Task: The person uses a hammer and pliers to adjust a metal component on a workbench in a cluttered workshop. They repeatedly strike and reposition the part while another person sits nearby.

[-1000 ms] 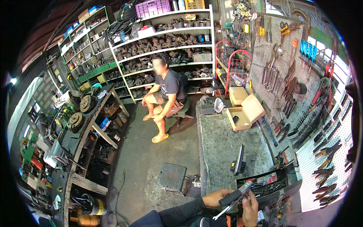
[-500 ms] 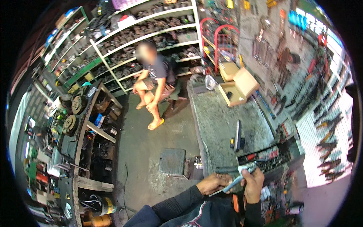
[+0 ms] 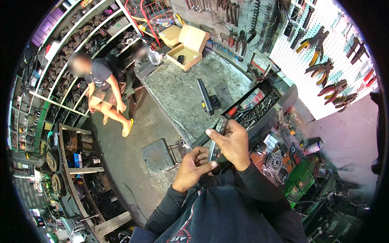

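Observation:
In front of my body I hold a slim silver metal tool (image 3: pixel 212 150), shaped like a caliper, slanting between both hands. My left hand (image 3: pixel 193 167) pinches its lower end between thumb and fingers. Around its wider upper end, my right hand (image 3: pixel 231 142) is closed, the thumb lying along it. Fingers cover much of the tool, so its exact shape is partly hidden. Just beyond my hands a long black narrow object (image 3: pixel 206 97) lies on the grey workbench (image 3: pixel 170 87). Right of it, near my right hand, is an open drawer-like tray (image 3: pixel 279 90) of sockets and tools.
An open cardboard box (image 3: pixel 192 46) sits at the bench's far end. Pliers (image 3: pixel 320 73) hang on a white pegboard at right. A low stool (image 3: pixel 158 156) stands on the floor at left. Beyond it a person (image 3: pixel 106 83) sits by parts shelves, with another partly visible behind.
My view has turned right and down, bringing the bench and pegboard closer. Both hands keep hold of the silver tool, which is now held more upright.

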`<state>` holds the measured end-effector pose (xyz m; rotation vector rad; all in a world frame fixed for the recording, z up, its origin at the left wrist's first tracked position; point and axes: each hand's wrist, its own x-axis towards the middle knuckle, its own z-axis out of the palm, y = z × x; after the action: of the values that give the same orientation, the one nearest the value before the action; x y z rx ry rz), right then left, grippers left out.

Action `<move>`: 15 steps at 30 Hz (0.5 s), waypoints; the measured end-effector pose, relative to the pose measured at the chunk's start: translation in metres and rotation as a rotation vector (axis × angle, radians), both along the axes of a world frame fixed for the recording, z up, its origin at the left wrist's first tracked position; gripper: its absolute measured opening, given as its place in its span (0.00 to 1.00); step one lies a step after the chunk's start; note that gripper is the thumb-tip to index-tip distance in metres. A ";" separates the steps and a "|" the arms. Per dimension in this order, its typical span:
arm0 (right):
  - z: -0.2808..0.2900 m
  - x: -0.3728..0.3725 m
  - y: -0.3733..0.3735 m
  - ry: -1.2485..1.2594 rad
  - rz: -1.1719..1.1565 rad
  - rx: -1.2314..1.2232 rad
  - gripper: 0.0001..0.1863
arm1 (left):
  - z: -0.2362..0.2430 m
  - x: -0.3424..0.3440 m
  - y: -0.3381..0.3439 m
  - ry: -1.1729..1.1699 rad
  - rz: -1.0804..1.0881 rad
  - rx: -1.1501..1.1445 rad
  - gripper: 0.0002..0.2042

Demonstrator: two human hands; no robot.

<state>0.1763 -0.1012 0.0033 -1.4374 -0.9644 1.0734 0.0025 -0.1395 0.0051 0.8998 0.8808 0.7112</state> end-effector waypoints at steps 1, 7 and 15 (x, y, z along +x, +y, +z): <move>-0.001 0.001 0.000 -0.064 -0.001 -0.002 0.21 | -0.002 0.006 0.000 -0.010 0.018 -0.008 0.17; 0.015 0.002 0.002 -0.340 0.071 0.044 0.27 | -0.009 0.004 -0.004 -0.064 0.047 -0.068 0.16; 0.007 0.019 -0.013 -0.033 0.181 0.049 0.20 | -0.015 0.001 -0.007 -0.325 0.061 -0.139 0.17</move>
<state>0.1958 -0.1138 0.0099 -1.3512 -1.1544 1.1514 0.0034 -0.1466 -0.0099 0.6142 0.6610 0.8123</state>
